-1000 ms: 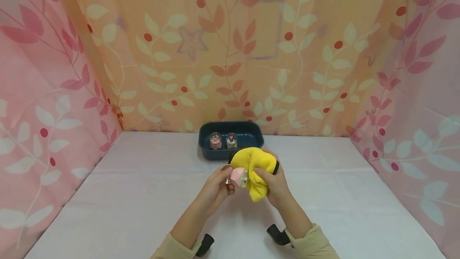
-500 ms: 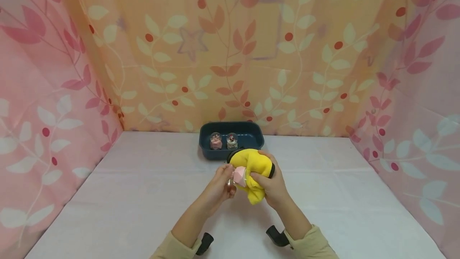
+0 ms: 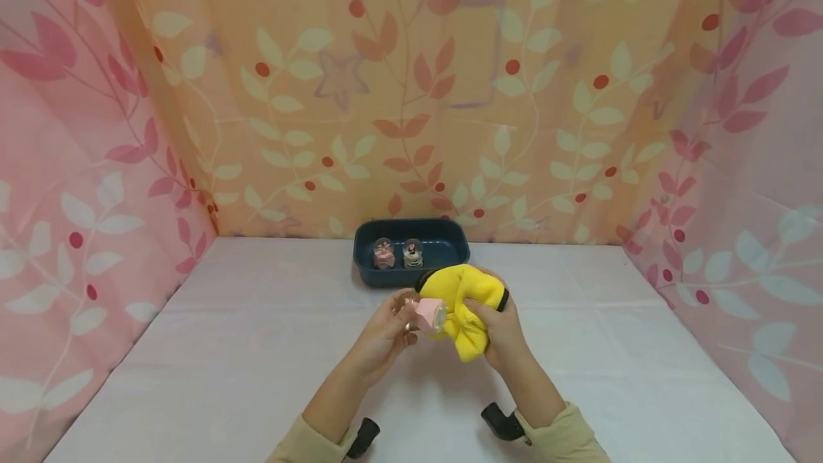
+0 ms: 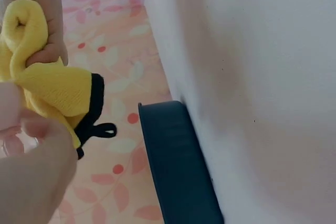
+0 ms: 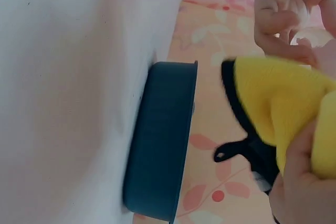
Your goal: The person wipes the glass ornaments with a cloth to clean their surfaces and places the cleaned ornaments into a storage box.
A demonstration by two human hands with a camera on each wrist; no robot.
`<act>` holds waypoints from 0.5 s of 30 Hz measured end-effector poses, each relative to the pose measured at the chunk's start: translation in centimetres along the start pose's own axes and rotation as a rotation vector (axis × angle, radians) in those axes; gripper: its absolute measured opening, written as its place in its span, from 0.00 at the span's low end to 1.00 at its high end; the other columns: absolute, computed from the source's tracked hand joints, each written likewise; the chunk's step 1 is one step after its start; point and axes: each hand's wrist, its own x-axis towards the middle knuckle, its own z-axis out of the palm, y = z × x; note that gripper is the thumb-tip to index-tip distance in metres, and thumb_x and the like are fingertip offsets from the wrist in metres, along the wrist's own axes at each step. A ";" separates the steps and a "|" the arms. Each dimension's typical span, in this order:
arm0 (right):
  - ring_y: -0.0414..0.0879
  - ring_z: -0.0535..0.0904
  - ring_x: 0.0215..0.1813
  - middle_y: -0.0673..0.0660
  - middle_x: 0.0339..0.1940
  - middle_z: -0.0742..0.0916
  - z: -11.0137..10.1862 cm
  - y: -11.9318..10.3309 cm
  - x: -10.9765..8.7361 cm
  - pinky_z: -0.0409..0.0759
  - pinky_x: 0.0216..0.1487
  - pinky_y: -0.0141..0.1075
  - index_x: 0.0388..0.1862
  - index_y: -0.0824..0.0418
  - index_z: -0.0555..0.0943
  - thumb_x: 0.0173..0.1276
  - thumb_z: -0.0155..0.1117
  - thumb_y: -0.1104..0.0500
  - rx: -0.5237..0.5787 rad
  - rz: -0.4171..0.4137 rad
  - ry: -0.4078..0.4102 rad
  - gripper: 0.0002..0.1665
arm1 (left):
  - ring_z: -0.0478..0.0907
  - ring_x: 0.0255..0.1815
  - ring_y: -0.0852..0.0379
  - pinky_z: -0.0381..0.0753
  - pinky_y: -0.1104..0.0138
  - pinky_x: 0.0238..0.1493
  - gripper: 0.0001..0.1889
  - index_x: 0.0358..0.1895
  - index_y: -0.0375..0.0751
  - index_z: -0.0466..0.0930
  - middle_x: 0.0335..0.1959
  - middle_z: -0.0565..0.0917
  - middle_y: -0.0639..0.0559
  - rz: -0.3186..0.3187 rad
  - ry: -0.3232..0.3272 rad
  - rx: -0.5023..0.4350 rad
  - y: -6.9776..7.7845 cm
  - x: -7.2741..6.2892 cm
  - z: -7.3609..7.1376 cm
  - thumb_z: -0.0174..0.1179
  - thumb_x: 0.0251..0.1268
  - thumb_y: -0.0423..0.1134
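Right hand (image 3: 498, 324) is gripping a soft, nappy yellow cloth (image 3: 464, 299); left hand (image 3: 386, 331) is holding a glossy, clear-domed globe (image 3: 426, 314).

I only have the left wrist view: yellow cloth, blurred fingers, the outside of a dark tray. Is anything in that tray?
Observer: Yes. The head view shows two small globes standing side by side in the left half of the tray, a pink one and a darker one.
Operator: What is the left hand holding?
Observer: The left hand pinches a third globe with a pink base, which touches the yellow cloth.
Operator: Where are the hands relative to the tray?
Observer: On its near side, by its right end; the right hand grips the cloth there.
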 end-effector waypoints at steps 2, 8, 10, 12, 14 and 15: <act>0.45 0.76 0.45 0.55 0.48 0.74 0.0 0.0 -0.1 0.79 0.45 0.35 0.64 0.56 0.62 0.64 0.55 0.70 0.043 0.029 -0.037 0.31 | 0.70 0.44 0.55 0.66 0.67 0.41 0.29 0.64 0.37 0.57 0.53 0.69 0.46 0.030 0.022 0.016 0.1 0.0 0.0 0.56 0.71 0.49; 0.45 0.75 0.46 0.55 0.47 0.74 0.3 0.4 -0.2 0.79 0.49 0.35 0.66 0.59 0.59 0.67 0.53 0.66 0.027 0.078 -0.170 0.29 | 0.67 0.58 0.50 0.70 0.63 0.59 0.31 0.67 0.36 0.56 0.63 0.67 0.40 0.040 0.015 0.037 0.1 0.0 0.2 0.61 0.68 0.41; 0.45 0.75 0.46 0.55 0.47 0.75 0.3 0.6 -0.2 0.79 0.48 0.35 0.66 0.59 0.60 0.66 0.53 0.68 0.019 0.057 -0.146 0.29 | 0.67 0.59 0.49 0.72 0.63 0.59 0.32 0.68 0.35 0.57 0.65 0.66 0.39 0.036 0.011 0.079 0.0 0.0 0.2 0.63 0.66 0.38; 0.45 0.76 0.46 0.55 0.47 0.75 0.3 0.6 -0.2 0.79 0.48 0.35 0.65 0.59 0.61 0.65 0.54 0.70 0.016 0.021 -0.112 0.30 | 0.69 0.55 0.50 0.74 0.65 0.53 0.32 0.68 0.37 0.60 0.64 0.67 0.39 0.037 0.016 0.129 0.1 0.0 0.1 0.64 0.65 0.38; 0.45 0.76 0.46 0.55 0.48 0.75 0.4 0.6 -0.3 0.80 0.48 0.36 0.65 0.59 0.61 0.63 0.54 0.73 0.020 -0.013 -0.074 0.32 | 0.72 0.48 0.52 0.74 0.67 0.45 0.31 0.69 0.40 0.62 0.61 0.70 0.40 0.038 0.024 0.177 0.1 0.2 0.0 0.63 0.66 0.39; 0.45 0.76 0.46 0.55 0.48 0.75 0.4 0.6 -0.3 0.80 0.48 0.36 0.65 0.59 0.61 0.62 0.54 0.73 0.021 -0.032 -0.060 0.32 | 0.73 0.43 0.53 0.73 0.67 0.42 0.31 0.70 0.42 0.63 0.58 0.71 0.41 0.036 0.027 0.195 0.2 0.2 0.0 0.63 0.66 0.40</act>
